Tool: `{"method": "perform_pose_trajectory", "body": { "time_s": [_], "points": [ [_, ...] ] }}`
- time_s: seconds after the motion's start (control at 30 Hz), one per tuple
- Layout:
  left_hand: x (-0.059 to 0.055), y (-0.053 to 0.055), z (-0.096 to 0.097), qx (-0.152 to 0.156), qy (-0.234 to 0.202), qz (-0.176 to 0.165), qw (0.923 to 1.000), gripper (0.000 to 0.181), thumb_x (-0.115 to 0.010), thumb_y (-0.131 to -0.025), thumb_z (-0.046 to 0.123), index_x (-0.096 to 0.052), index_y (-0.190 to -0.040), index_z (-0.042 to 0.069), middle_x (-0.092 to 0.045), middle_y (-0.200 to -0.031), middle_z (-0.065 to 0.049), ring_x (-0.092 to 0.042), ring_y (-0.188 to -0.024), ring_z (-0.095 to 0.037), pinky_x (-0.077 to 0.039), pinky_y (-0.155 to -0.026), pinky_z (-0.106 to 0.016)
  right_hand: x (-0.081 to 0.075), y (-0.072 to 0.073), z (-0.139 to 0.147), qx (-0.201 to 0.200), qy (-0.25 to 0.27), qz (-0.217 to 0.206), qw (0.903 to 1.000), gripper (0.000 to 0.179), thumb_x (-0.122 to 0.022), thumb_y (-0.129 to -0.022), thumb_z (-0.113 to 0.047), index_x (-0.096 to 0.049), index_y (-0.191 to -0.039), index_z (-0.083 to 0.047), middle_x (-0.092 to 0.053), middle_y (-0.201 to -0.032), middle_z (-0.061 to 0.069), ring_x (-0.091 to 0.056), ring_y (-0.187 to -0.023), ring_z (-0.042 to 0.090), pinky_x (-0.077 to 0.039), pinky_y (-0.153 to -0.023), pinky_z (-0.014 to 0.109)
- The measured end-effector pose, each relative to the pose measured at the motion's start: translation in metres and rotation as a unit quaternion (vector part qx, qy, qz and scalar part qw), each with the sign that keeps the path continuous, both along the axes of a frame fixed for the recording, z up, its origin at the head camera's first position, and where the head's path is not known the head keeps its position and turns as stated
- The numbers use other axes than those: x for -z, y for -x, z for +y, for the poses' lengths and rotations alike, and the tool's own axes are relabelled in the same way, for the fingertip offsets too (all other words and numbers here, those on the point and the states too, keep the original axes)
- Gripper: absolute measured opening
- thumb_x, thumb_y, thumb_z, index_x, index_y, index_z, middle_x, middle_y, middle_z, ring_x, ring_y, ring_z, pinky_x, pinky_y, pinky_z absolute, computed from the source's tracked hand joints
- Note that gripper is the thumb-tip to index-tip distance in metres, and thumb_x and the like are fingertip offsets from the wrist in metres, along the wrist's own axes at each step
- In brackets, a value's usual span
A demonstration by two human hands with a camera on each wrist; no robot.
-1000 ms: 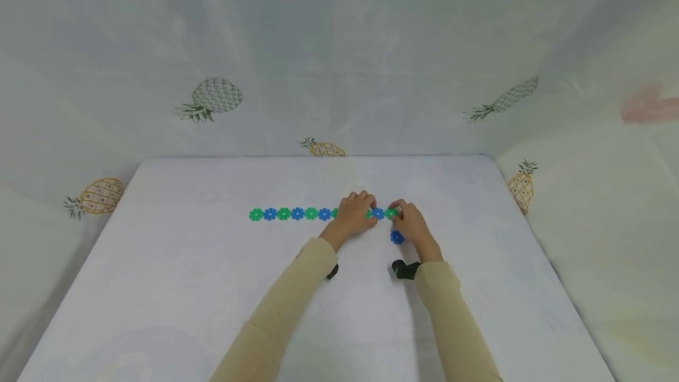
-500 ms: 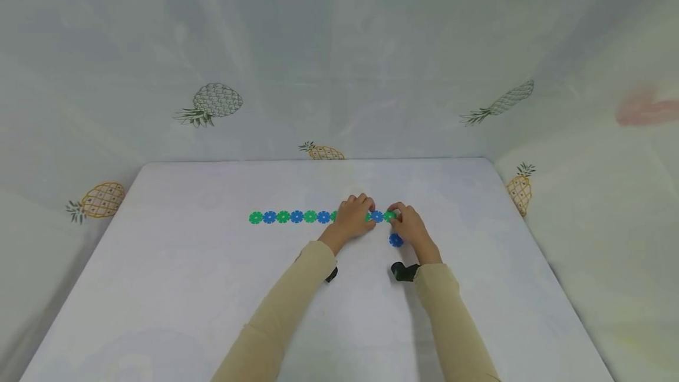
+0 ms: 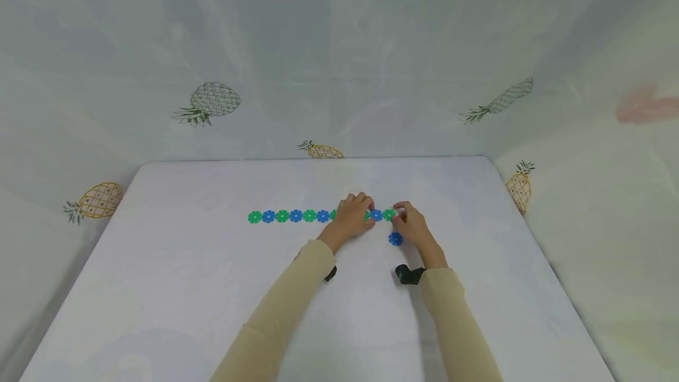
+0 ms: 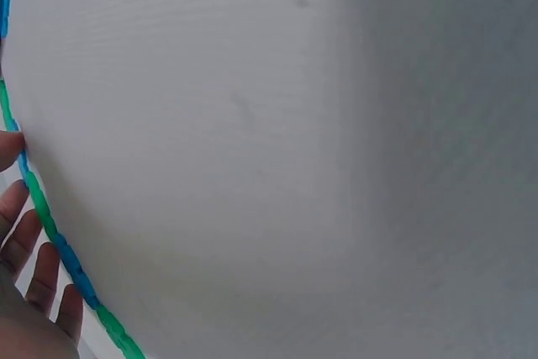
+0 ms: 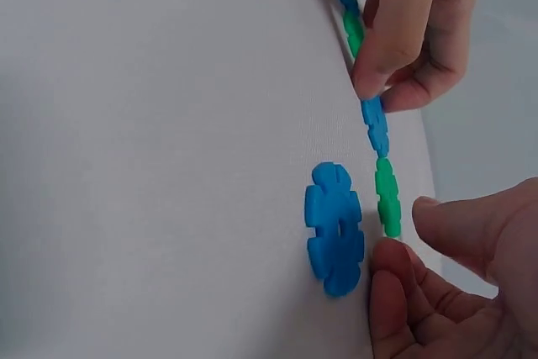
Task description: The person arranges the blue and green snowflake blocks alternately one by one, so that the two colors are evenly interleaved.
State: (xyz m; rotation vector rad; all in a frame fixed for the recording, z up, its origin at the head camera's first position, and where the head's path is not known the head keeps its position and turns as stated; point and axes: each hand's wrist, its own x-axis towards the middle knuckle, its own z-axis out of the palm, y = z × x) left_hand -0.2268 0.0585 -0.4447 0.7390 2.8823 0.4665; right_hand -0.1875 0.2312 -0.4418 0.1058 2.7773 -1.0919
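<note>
A straight chain of green and blue flower-shaped plastic discs (image 3: pixel 295 216) lies across the white table. My left hand (image 3: pixel 352 217) covers part of it and pinches it close to its right end, against a blue disc (image 5: pixel 376 126). The end piece is a green disc (image 5: pixel 387 197). Just right of that, my right hand (image 3: pixel 415 227) has its thumb and fingers apart, with nothing between them. A loose blue disc (image 3: pixel 395 239) lies on the table, nearer than the chain's end. In the left wrist view, the left fingers (image 4: pixel 42 279) lie along the chain.
Both sleeves (image 3: pixel 456 305) reach in from the front edge of the white table (image 3: pixel 185 287). A black wrist device (image 3: pixel 409 275) shows by the right cuff. Pale cloth with pineapple prints (image 3: pixel 214 99) hangs behind the table and at its sides.
My right hand has let go of the green end disc and moved slightly right. The left hand stays on the chain, and the loose blue disc lies where it was.
</note>
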Motion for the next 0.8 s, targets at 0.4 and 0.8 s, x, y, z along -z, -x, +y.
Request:
{"method": "perform_pose_trajectory", "body": {
  "time_s": [0.4, 0.8],
  "points": [
    [-0.001, 0.001, -0.002, 0.002, 0.0, 0.002, 1.0, 0.03, -0.062, -0.087, 0.036, -0.053, -0.11, 0.019, -0.052, -0.114, 0.002, -0.047, -0.108, -0.021, -0.041, -0.09, -0.037, 0.0, -0.029, -0.007, 0.008, -0.015, 0.008, 0.9998, 0.049, -0.065, -0.086, -0.022, -0.047, -0.122, 0.006, -0.051, -0.098, 0.017, -0.048, -0.087, 0.024, -0.043, -0.076, 0.034],
    [0.0, -0.001, -0.003, -0.001, -0.009, 0.002, 1.0, 0.029, -0.062, -0.087, 0.035, -0.053, -0.11, 0.019, -0.052, -0.114, 0.001, -0.047, -0.108, -0.021, -0.04, -0.092, -0.037, 0.003, -0.051, -0.008, 0.049, -0.024, -0.003, 0.9985, 0.047, -0.069, -0.083, -0.019, -0.051, -0.118, 0.005, -0.049, -0.105, 0.018, -0.048, -0.093, 0.027, -0.044, -0.083, 0.039]
  ]
}}
